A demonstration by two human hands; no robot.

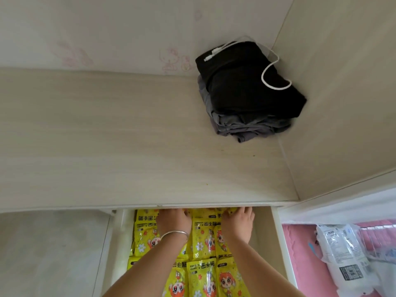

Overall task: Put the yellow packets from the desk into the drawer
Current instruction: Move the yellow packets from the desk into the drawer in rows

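- Head view: yellow packets (201, 243) fill the open drawer (278, 243) under the counter (107, 146).
- Left hand (172, 221) and right hand (237, 224) press on far packets; fingertips hidden beneath the counter edge, grip unclear.
- Folded dark clothes (250, 91) sit far right.

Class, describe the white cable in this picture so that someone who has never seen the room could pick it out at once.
Start at the pale wooden desk and follow it to the far right corner, where it meets the side wall. A pile of folded dark clothes sits there. The white cable lies on top of the black garment, looping near its right edge; it is the only thin, bright thing on that dark pile.
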